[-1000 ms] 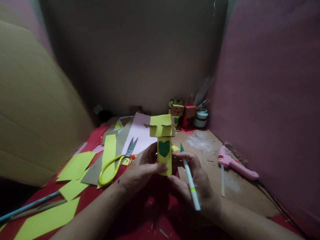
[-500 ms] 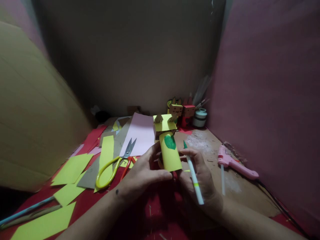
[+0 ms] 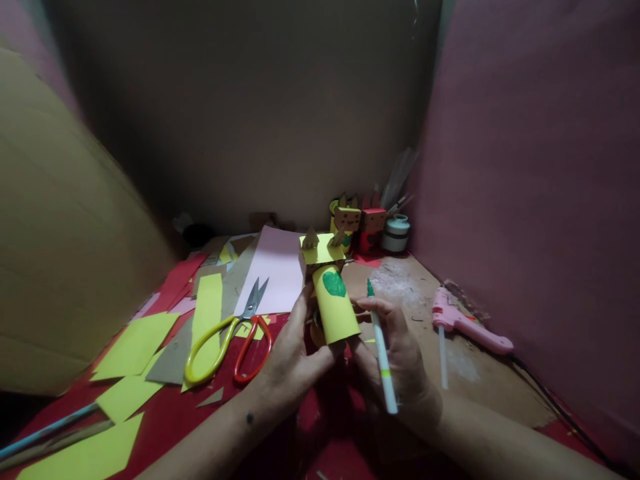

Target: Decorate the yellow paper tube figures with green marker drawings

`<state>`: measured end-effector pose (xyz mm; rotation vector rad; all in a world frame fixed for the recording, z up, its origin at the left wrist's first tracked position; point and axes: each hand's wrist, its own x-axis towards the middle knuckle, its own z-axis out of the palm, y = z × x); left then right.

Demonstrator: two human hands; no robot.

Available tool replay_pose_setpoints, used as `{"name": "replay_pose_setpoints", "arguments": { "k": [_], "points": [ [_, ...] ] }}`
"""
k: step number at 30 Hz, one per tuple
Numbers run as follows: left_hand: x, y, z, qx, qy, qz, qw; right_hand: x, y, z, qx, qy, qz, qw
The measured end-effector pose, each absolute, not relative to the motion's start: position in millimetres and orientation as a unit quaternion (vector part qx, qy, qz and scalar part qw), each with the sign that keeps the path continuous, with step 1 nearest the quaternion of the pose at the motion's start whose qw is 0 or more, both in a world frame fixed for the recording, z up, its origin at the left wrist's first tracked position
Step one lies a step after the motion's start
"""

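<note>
Between my hands is a paper figure [image 3: 336, 317], a yellow tube with a green heart-like patch and a boxy yellow head with two small brown ears. My left hand [image 3: 300, 347] is closed around the tube's left side, thumb near its lower edge. In my right hand [image 3: 400, 353] I hold a white marker [image 3: 381, 360] with a yellow-green band, its green tip pointing up and away. Fingers of that hand also reach the tube's lower right edge. The marker tip is apart from the paper. Scissors [image 3: 247, 320] with yellow and red handles lie open left of my left hand.
Yellow paper pieces [image 3: 135, 343] and grey card lie to the left, with a pink sheet [image 3: 280, 267] behind. At the back stand a yellow figure [image 3: 346, 220], a red figure [image 3: 373, 223] and a pale jar [image 3: 396, 233]. A pink glue gun [image 3: 465, 323] with its cord lies right.
The figure has shifted slightly left and tilted a little, with the marker still beside it. My left hand has drawn away from the scissors, showing their red handle.
</note>
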<state>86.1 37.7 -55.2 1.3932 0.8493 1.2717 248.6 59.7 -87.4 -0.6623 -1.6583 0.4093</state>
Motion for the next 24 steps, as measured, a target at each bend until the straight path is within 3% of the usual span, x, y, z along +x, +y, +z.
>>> {"name": "replay_pose_setpoints", "arguments": {
  "k": [15,24],
  "points": [
    [85,33,-63,0.558,0.390,0.541,0.494,252,56,-79,-0.207,-0.787,0.052,0.579],
    [82,34,-77,0.589,0.389,0.565,0.428,252,57,-76,-0.196,-0.788,0.049,0.581]
  ]
}}
